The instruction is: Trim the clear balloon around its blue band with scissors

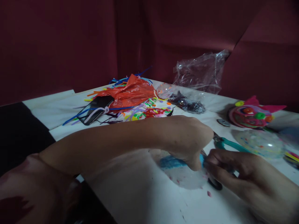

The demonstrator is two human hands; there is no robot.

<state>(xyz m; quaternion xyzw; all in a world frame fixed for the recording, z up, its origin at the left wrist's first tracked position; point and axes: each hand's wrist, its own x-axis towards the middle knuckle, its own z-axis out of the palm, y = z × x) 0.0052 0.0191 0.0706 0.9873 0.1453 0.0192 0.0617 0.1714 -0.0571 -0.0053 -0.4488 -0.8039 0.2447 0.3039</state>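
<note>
Pinching a blue pipe cleaner (171,161) together at lower right of the frame, left hand (187,140) and right hand (238,171) meet over the white table (140,193), teal scissors (225,143) just behind.

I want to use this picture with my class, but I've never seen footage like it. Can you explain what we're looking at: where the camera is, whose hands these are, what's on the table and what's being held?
There is no machine: a person wears the camera on the head, so you look down at their own hands. The left hand reaches across and the right hand meets it; together they pinch something small and blue above a clear round sheet. Exactly what it is, blur hides. Teal-handled scissors lie just behind. On the white table lie an orange plastic bag, colourful pipe cleaners, a black phone, a clear bag and a bright decorated craft piece.
</note>
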